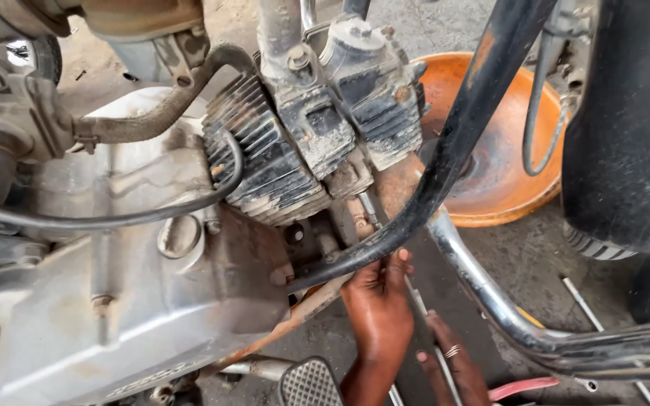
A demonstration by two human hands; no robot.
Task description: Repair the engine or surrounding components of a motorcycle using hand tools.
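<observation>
Black frame tube [453,143]: long axis runs upper right to lower centre, lower end touched by left hand [378,308], fingers [394,265] narrow; right hand [453,368] fingers' state cannot be told.

No packages, labels, signs or screens are showing anywhere around your hands; you're looking at bare metal only.

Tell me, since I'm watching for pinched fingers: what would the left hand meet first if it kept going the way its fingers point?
Probably the black frame tube: the left hand already reaches its underside, though depth is unclear.
</observation>
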